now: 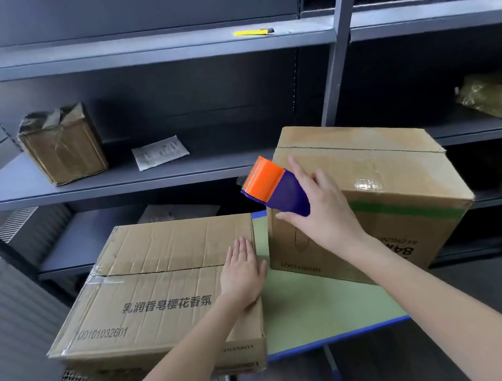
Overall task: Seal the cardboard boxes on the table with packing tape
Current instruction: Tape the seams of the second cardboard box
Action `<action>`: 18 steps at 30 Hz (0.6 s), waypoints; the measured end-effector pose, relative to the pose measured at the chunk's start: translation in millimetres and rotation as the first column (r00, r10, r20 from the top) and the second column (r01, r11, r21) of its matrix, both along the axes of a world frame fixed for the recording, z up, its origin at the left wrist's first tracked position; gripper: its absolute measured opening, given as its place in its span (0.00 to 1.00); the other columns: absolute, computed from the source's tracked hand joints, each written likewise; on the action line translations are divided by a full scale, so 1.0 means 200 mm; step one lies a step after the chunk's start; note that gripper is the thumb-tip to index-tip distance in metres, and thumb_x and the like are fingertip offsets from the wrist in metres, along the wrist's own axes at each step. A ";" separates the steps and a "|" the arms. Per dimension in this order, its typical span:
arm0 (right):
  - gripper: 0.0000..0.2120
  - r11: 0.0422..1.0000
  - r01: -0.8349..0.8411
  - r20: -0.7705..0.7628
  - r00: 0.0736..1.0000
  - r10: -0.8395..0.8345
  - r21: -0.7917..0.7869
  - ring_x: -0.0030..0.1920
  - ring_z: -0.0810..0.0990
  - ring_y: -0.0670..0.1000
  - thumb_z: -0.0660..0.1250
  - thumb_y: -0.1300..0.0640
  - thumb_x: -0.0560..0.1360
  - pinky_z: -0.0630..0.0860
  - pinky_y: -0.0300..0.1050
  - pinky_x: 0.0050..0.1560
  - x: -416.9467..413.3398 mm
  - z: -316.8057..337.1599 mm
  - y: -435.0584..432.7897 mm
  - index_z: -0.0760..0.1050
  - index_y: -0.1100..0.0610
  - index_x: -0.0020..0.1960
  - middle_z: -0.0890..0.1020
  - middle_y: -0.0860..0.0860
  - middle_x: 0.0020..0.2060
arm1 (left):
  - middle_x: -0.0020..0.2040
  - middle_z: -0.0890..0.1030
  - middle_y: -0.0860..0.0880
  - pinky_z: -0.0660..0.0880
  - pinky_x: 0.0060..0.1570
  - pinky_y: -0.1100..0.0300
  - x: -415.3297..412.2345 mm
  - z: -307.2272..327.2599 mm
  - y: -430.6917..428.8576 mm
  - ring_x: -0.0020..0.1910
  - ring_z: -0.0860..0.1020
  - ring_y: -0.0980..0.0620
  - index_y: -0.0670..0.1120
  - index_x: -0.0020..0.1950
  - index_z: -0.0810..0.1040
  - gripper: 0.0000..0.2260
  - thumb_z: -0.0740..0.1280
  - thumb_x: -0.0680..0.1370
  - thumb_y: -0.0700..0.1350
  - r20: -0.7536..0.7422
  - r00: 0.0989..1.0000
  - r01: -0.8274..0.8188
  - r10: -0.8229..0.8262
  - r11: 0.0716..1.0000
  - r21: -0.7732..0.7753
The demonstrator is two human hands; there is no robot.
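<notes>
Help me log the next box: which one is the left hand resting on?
The flat box with black printed characters: the left hand lies flat on its top. The tall green-banded box stands beside it.

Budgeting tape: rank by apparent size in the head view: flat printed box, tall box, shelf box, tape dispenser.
flat printed box and tall box: too alike to rank, flat one nearer
then shelf box
then tape dispenser

table [314, 306]: green top, blue edge | flat box [145, 248] left | tall box [362, 156] right
</notes>
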State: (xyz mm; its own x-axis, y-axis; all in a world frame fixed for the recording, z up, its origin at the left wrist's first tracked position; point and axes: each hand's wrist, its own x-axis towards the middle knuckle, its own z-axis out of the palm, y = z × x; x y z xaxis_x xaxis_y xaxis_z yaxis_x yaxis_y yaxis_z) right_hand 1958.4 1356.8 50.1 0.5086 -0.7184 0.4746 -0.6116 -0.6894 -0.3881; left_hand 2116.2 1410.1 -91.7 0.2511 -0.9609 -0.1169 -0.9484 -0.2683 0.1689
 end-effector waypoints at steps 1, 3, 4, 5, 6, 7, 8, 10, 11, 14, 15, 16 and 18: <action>0.44 0.992 0.025 -0.002 1.000 -0.026 -0.120 0.48 0.71 0.54 0.76 0.50 0.67 0.71 0.47 0.48 0.00 0.02 -0.03 0.56 0.53 0.76 0.71 0.55 0.47 | 0.78 0.42 0.42 0.39 0.74 0.55 0.01 0.00 0.00 0.76 0.41 0.48 0.39 0.77 0.41 0.28 0.44 0.83 0.54 -0.003 1.000 0.012 -0.012 1.000 0.011; 0.43 0.947 0.092 -0.022 0.994 -0.104 -0.308 0.45 0.74 0.57 0.79 0.53 0.63 0.74 0.50 0.44 -0.01 0.06 -0.09 0.64 0.56 0.73 0.74 0.59 0.44 | 0.78 0.42 0.45 0.40 0.74 0.56 0.02 0.01 0.00 0.76 0.41 0.49 0.41 0.77 0.41 0.28 0.43 0.83 0.55 -0.012 0.999 0.051 -0.051 0.998 0.022; 0.42 0.931 0.125 -0.036 0.989 -0.146 -0.343 0.45 0.74 0.58 0.79 0.54 0.63 0.74 0.50 0.44 -0.01 0.07 -0.14 0.65 0.56 0.72 0.74 0.60 0.44 | 0.78 0.42 0.46 0.39 0.74 0.56 0.04 0.01 0.00 0.76 0.40 0.50 0.42 0.77 0.40 0.28 0.43 0.83 0.56 -0.019 0.997 0.076 -0.075 0.997 0.025; 0.41 0.930 0.149 -0.059 0.982 -0.178 -0.336 0.46 0.74 0.58 0.79 0.54 0.63 0.73 0.50 0.45 -0.01 0.08 -0.18 0.65 0.55 0.72 0.74 0.60 0.45 | 0.78 0.42 0.47 0.39 0.74 0.57 0.05 0.01 0.00 0.76 0.40 0.50 0.43 0.77 0.40 0.28 0.42 0.83 0.57 -0.021 0.994 0.105 -0.105 0.994 0.030; 0.40 0.938 0.175 -0.085 0.974 -0.209 -0.300 0.47 0.73 0.58 0.78 0.53 0.65 0.72 0.50 0.47 -0.02 0.08 -0.22 0.64 0.53 0.73 0.74 0.60 0.46 | 0.78 0.43 0.48 0.39 0.74 0.57 0.06 0.01 0.01 0.76 0.40 0.51 0.44 0.77 0.40 0.28 0.42 0.82 0.57 -0.013 0.991 0.136 -0.136 0.990 0.036; 0.40 0.947 0.198 -0.117 0.965 -0.233 -0.253 0.49 0.72 0.57 0.76 0.53 0.67 0.71 0.50 0.49 -0.02 0.07 -0.26 0.62 0.51 0.74 0.73 0.59 0.48 | 0.78 0.43 0.48 0.39 0.74 0.57 0.08 0.01 0.01 0.76 0.40 0.51 0.44 0.77 0.40 0.28 0.42 0.82 0.57 0.002 0.987 0.160 -0.160 0.986 0.039; 0.39 0.953 0.217 -0.151 0.956 -0.252 -0.211 0.51 0.71 0.57 0.75 0.53 0.68 0.70 0.49 0.51 -0.02 0.05 -0.29 0.60 0.50 0.74 0.72 0.59 0.50 | 0.78 0.43 0.48 0.39 0.74 0.58 0.09 0.01 0.02 0.76 0.40 0.51 0.44 0.77 0.40 0.27 0.42 0.83 0.56 0.012 0.984 0.175 -0.176 0.984 0.039; 0.39 0.954 0.232 -0.194 0.944 -0.268 -0.193 0.54 0.70 0.57 0.74 0.54 0.69 0.69 0.49 0.53 -0.01 0.00 -0.34 0.59 0.49 0.75 0.72 0.59 0.52 | 0.78 0.43 0.47 0.38 0.74 0.59 0.10 0.01 0.03 0.76 0.40 0.52 0.43 0.77 0.41 0.27 0.42 0.83 0.56 0.006 0.983 0.182 -0.182 0.983 0.025; 0.39 0.951 0.228 -0.207 0.940 -0.270 -0.207 0.54 0.70 0.57 0.75 0.54 0.69 0.70 0.49 0.52 0.00 -0.02 -0.35 0.59 0.49 0.75 0.72 0.60 0.52 | 0.78 0.43 0.47 0.38 0.74 0.59 0.10 0.00 0.03 0.76 0.40 0.52 0.43 0.77 0.41 0.27 0.42 0.83 0.55 0.004 0.983 0.186 -0.186 0.982 0.020; 0.38 0.944 0.212 -0.231 0.934 -0.272 -0.252 0.50 0.72 0.59 0.75 0.56 0.68 0.70 0.51 0.49 0.03 -0.05 -0.39 0.62 0.51 0.73 0.73 0.61 0.49 | 0.78 0.42 0.47 0.37 0.73 0.60 0.11 0.00 0.04 0.76 0.40 0.52 0.43 0.77 0.40 0.27 0.42 0.83 0.55 0.019 0.980 0.196 -0.197 0.980 0.011; 0.37 0.941 0.207 -0.234 0.933 -0.272 -0.266 0.49 0.72 0.59 0.75 0.56 0.68 0.71 0.51 0.47 0.03 -0.05 -0.41 0.63 0.51 0.73 0.73 0.61 0.47 | 0.78 0.42 0.47 0.36 0.73 0.60 0.11 0.00 0.04 0.76 0.39 0.53 0.43 0.77 0.40 0.27 0.42 0.83 0.55 0.019 0.980 0.197 -0.197 0.980 0.008; 0.36 0.939 0.200 -0.233 0.935 -0.269 -0.281 0.47 0.72 0.59 0.75 0.56 0.68 0.71 0.51 0.46 0.04 -0.06 -0.42 0.64 0.51 0.72 0.73 0.61 0.46 | 0.78 0.41 0.47 0.36 0.73 0.61 0.11 0.01 0.04 0.76 0.39 0.53 0.43 0.77 0.40 0.27 0.43 0.83 0.55 0.019 0.980 0.199 -0.199 0.980 0.006; 0.30 0.937 0.169 -0.211 0.948 -0.240 -0.304 0.44 0.72 0.59 0.72 0.56 0.72 0.70 0.51 0.43 0.06 -0.05 -0.44 0.67 0.52 0.71 0.73 0.61 0.43 | 0.78 0.41 0.47 0.35 0.72 0.61 0.11 0.02 0.04 0.76 0.39 0.53 0.43 0.77 0.40 0.27 0.43 0.83 0.55 0.025 0.979 0.204 -0.204 0.979 0.006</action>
